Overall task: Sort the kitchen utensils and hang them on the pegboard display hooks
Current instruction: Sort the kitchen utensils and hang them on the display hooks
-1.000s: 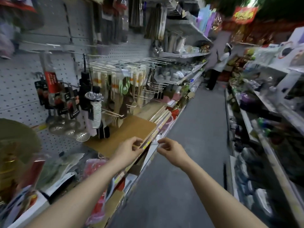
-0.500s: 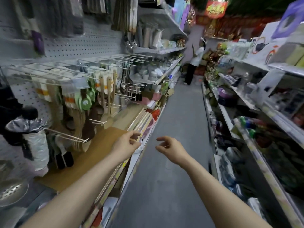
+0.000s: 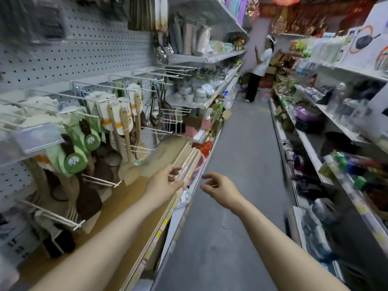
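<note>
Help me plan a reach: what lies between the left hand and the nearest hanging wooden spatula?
In the head view, only bare brown shelf board lies between the left hand and the wooden spatula; nothing stands in that stretch.

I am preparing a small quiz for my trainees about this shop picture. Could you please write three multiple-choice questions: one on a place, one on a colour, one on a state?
1. Where do the wooden spatulas hang?
A. on hooks of the pegboard, left of the aisle
B. on the shelves right of the aisle
C. from the ceiling

2. What colour are the round labels on the utensil cards?
A. red
B. green
C. blue

3. What do the left hand and the right hand hold?
A. a spatula each
B. one ladle together
C. nothing

Answers:
1 A: they hang from white hooks in front of the perforated board.
2 B: the discs are plainly green.
3 C: the fingers of both hands are loosely curled, with nothing in them.
</note>
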The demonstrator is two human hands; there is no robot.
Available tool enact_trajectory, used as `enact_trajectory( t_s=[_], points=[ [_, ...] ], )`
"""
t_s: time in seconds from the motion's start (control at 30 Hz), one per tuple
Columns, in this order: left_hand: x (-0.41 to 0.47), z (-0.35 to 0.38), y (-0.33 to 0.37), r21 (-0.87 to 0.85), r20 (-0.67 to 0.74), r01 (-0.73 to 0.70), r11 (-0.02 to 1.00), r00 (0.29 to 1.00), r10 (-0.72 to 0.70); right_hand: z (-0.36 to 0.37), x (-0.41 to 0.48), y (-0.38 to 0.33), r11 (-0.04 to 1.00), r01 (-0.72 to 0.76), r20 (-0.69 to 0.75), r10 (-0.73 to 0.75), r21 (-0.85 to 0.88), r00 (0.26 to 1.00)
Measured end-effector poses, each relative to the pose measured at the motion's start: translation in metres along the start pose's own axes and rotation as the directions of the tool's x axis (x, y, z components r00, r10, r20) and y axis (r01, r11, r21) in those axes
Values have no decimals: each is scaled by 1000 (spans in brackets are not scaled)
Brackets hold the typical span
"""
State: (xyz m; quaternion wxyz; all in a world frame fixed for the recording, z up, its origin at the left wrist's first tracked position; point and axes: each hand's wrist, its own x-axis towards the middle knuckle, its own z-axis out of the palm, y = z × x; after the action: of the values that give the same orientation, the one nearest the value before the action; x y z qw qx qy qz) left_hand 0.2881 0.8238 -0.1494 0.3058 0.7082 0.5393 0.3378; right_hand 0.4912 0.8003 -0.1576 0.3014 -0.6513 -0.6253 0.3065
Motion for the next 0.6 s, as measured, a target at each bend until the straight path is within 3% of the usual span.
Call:
enact_trajectory(
  t_s=[0.4, 0.6],
  points=[
    [166, 60, 20, 2, -147, 118, 993, 982, -116, -82, 193, 44, 992, 120, 138, -126, 48, 982],
    [213, 72, 10, -12, -247, 186, 982, 952, -183, -85, 271, 53, 983, 175, 212, -182, 51, 960]
  ],
)
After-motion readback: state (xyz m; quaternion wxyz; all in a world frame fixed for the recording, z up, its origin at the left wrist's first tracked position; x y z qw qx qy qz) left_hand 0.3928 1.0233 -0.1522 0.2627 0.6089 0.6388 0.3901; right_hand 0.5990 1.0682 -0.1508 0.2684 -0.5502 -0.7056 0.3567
